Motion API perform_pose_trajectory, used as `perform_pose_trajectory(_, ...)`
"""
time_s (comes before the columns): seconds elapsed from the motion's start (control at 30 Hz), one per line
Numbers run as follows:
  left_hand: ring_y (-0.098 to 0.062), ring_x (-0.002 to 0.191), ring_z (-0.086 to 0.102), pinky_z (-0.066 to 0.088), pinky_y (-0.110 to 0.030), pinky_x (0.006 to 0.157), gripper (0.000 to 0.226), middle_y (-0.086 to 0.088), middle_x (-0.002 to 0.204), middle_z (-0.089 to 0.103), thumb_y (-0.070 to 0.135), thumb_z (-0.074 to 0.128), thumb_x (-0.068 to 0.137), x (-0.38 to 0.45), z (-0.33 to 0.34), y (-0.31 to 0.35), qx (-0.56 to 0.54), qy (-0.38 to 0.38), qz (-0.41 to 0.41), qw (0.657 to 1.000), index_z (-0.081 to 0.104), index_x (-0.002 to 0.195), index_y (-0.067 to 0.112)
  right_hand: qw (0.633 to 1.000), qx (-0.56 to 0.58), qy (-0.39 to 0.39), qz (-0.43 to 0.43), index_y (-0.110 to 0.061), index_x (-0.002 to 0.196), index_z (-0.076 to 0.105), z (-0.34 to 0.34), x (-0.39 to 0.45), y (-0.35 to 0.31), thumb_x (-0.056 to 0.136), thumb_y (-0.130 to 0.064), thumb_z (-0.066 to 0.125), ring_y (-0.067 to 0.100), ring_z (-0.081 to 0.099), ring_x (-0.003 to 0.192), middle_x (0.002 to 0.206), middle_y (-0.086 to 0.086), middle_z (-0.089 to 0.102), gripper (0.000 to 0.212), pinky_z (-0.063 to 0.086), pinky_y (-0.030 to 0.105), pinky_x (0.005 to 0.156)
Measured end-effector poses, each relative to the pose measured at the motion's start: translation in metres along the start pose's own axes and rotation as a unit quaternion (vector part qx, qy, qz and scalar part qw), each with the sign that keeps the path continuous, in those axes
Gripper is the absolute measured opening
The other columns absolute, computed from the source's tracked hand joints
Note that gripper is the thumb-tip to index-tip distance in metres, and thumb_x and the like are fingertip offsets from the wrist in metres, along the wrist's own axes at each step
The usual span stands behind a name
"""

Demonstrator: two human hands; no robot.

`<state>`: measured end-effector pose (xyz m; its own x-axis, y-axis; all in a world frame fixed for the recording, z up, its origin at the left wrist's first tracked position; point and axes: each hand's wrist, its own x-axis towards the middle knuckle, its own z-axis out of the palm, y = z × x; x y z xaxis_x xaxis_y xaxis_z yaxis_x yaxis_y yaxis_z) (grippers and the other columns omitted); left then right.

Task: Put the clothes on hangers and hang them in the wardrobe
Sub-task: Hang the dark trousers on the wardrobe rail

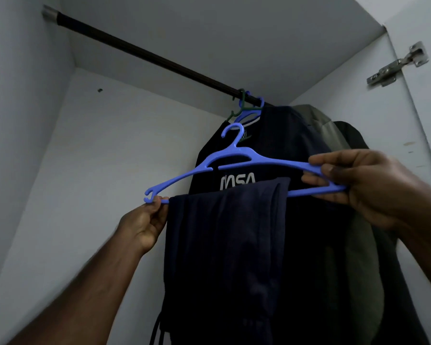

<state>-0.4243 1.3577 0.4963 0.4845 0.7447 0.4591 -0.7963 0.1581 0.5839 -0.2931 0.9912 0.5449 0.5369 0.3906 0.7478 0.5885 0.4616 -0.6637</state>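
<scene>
A blue plastic hanger (pixel 237 159) is held up inside the wardrobe, its hook below the dark rail (pixel 139 49) and not touching it. Dark navy trousers (pixel 224 250) are folded over the hanger's lower bar and hang down. My left hand (pixel 144 222) pinches the hanger's left tip. My right hand (pixel 366 185) grips the hanger's right end, fingers curled round both bars. Behind the trousers a black shirt with white NASA lettering (pixel 238 181) hangs from the rail on a blue hanger (pixel 253 109).
A green hanger (pixel 241 105) also hooks the rail beside the blue one. Olive and dark garments (pixel 334 128) hang at the right. The white door with a metal hinge (pixel 396 64) stands at the right. The rail's left stretch is bare.
</scene>
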Motion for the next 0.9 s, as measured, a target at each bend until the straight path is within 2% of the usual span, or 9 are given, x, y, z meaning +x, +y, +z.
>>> perform_pose_trajectory(0.17,-0.016,0.061,0.073,0.059,-0.024,0.054,0.007,-0.014,0.088,0.071,0.003,0.061,0.097,0.047,0.023,0.015,-0.039,0.009,0.006,0.999,0.062,0.094,-0.003,0.996,-0.001,0.062,-0.057,-0.005,0.099,0.067,0.031,0.043,-0.006,0.101,0.0,0.049,0.018,0.075,0.083,0.102,0.016,0.071,0.018,0.063,0.034,0.065)
perform_pose_trajectory(0.3,-0.021,0.075,0.071,0.058,-0.023,0.053,0.014,-0.016,0.094,0.066,-0.005,0.055,0.098,0.079,0.041,0.019,-0.046,0.007,0.024,0.999,0.057,0.112,-0.006,0.991,-0.01,0.094,-0.092,-0.007,0.092,0.067,0.042,0.073,-0.007,0.1,-0.001,0.053,0.017,0.075,0.076,0.094,0.014,0.071,0.017,0.063,0.034,0.063)
perform_pose_trajectory(0.37,-0.023,0.079,0.07,0.061,-0.026,0.06,0.018,-0.017,0.095,0.065,-0.009,0.052,0.098,0.09,0.052,0.019,-0.051,0.008,0.038,0.998,0.053,0.115,-0.004,0.989,-0.015,0.106,-0.1,-0.008,0.093,0.068,0.045,0.089,-0.009,0.099,-0.002,0.055,0.018,0.076,0.078,0.095,0.014,0.072,0.016,0.063,0.034,0.064)
perform_pose_trajectory(0.47,-0.027,0.08,0.069,0.06,-0.035,0.083,0.023,-0.02,0.095,0.063,-0.014,0.045,0.098,0.106,0.072,0.022,-0.069,0.011,0.062,0.996,0.049,0.117,-0.001,0.986,-0.015,0.124,-0.106,-0.007,0.095,0.068,0.046,0.115,-0.012,0.099,-0.002,0.055,0.018,0.076,0.078,0.097,0.015,0.072,0.015,0.062,0.033,0.063)
perform_pose_trajectory(0.5,-0.029,0.082,0.07,0.059,-0.037,0.083,0.023,-0.022,0.097,0.063,-0.013,0.042,0.098,0.112,0.078,0.024,-0.082,0.003,0.066,0.994,0.049,0.118,-0.002,0.986,-0.013,0.129,-0.106,-0.006,0.095,0.068,0.046,0.124,-0.015,0.099,-0.002,0.054,0.018,0.076,0.078,0.098,0.015,0.072,0.015,0.061,0.032,0.061)
perform_pose_trajectory(0.57,-0.033,0.093,0.07,0.06,-0.039,0.08,0.025,-0.026,0.109,0.064,-0.005,0.04,0.102,0.125,0.086,0.031,-0.106,-0.033,0.065,0.992,0.049,0.125,-0.004,0.985,-0.005,0.139,-0.105,-0.005,0.094,0.067,0.048,0.14,-0.021,0.099,-0.001,0.053,0.018,0.076,0.076,0.099,0.016,0.071,0.015,0.06,0.03,0.058)
perform_pose_trajectory(0.67,-0.039,0.116,0.063,0.054,-0.046,0.099,0.042,-0.028,0.132,0.057,0.021,0.041,0.108,0.145,0.092,0.041,-0.174,-0.088,0.04,0.98,0.041,0.14,-0.006,0.984,-0.004,0.147,-0.104,-0.004,0.094,0.066,0.05,0.157,-0.032,0.099,0.0,0.052,0.017,0.076,0.076,0.103,0.018,0.071,0.015,0.061,0.032,0.057)
perform_pose_trajectory(0.8,-0.042,0.119,0.061,0.05,-0.05,0.104,0.063,-0.031,0.138,0.053,0.039,0.044,0.106,0.164,0.089,0.043,-0.206,-0.141,0.017,0.968,0.033,0.146,-0.008,0.991,-0.045,0.098,-0.08,-0.008,0.093,0.064,0.055,0.166,-0.045,0.1,0.0,0.046,0.021,0.072,0.079,0.109,0.013,0.066,0.021,0.062,0.034,0.056)
perform_pose_trajectory(0.9,-0.043,0.119,0.062,0.051,-0.05,0.103,0.069,-0.032,0.139,0.052,0.042,0.046,0.104,0.179,0.087,0.04,-0.218,-0.152,0.009,0.964,0.029,0.15,-0.007,0.992,-0.105,0.047,-0.055,-0.015,0.102,0.065,0.056,0.17,-0.051,0.103,-0.005,0.046,0.016,0.064,0.081,0.112,0.005,0.062,0.021,0.058,0.024,0.049)
